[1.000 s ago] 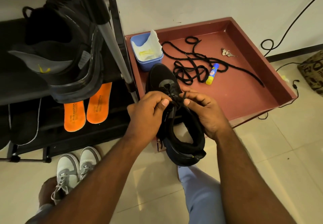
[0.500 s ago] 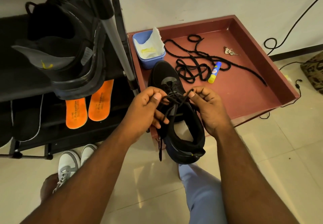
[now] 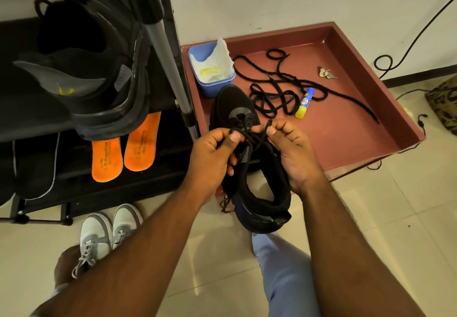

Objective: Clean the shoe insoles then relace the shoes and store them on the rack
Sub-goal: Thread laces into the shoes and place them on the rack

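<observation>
Shoe [image 3: 249, 168], black, sits at frame centre, toe on the red tray [image 3: 346, 143] and heel propped toward the person's knee. Both hands work at its tongue: the left hand [image 3: 212, 153] pinches a loop of the lace [image 3: 247, 131] between thumb and forefinger, and the right hand [image 3: 291, 151] pinches the other strand, its remaining fingers curled beside the collar. The lace runs through the eyelets up the front, and one loose end dangles off the near left side of the shoe. This looks like the tying of the bow, so relacing of this shoe seems nearly finished.

Its mate [image 3: 91, 69] is on the upper shelf of the rack [image 3: 170, 52] at upper left, heel toward the camera; whether it is laced cannot be seen from here. A spare lace [image 3: 274, 96] lies tangled on the tray just beyond the held shoe, which suggests that at least one shoe still wants lacing. Two orange insoles [image 3: 123, 151] lie side by side on the lower shelf, outside any shoe; whether they have been cleaned cannot be told, though a blue tub [image 3: 210, 86] with a cloth [image 3: 217, 64] in it stands at the tray's far left corner. A glue stick [image 3: 305, 102] lies beside the spare lace.

Judging by this, what is left is to finish the knot, deal with the spare lace and the insoles, and put this shoe on the rack.
</observation>
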Available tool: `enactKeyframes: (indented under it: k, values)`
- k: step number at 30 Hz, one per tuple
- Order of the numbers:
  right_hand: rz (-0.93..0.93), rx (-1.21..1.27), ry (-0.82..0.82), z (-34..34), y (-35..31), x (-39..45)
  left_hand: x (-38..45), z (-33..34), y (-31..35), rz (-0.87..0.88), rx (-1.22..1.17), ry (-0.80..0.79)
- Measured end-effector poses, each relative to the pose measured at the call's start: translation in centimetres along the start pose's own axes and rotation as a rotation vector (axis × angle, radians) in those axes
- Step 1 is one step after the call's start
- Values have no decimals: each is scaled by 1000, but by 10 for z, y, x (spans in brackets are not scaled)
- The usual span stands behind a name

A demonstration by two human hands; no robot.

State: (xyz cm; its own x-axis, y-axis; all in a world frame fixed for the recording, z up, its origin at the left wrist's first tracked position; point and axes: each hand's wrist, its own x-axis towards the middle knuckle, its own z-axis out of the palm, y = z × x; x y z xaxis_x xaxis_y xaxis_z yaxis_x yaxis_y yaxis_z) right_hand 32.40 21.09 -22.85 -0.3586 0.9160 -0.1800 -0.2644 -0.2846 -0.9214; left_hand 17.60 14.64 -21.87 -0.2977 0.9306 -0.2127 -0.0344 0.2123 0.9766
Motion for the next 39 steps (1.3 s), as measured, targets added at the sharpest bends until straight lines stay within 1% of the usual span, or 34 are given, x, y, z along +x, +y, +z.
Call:
enactKeyframes:
  k: [4,6,10,14,18,23,26,28,30,32,33,35,36,38,39]
  values:
    - [-40,122,40,5,-2,2,3,2,1,-34,-118,34]
    - [-22,159,35,6,0,5,5,3,2,-56,-176,46]
    - [25,153,-4,8,4,9,5,3,6,-99,-219,23]
    - [24,184,13,8,7,13,11,2,10,-136,-250,0]
    - [45,220,76,7,10,17,16,5,10,-131,-281,-12]
    - [7,231,126,10,8,17,15,3,3,-104,-330,16]
    - [-9,115,139,4,9,10,11,-1,0,-131,-272,88]
    - [-14,-23,137,-6,11,3,2,-1,-2,-134,-180,135]
    - [-23,-171,117,-13,11,-5,-7,4,-6,-62,-25,188]
    - [-58,-261,109,-12,8,-8,-13,9,-10,45,188,210]
    - [-61,-287,115,-10,7,-9,-15,11,-10,79,261,209]
    - [-51,-354,114,-10,8,-8,-15,11,-9,94,312,170]
    - [-57,-428,113,-13,8,-6,-15,8,-7,92,333,137]
    - [-96,-661,126,-25,9,-6,-15,-6,-3,93,440,62]
    - [-106,-795,164,-36,9,-7,-16,-17,-2,105,548,45]
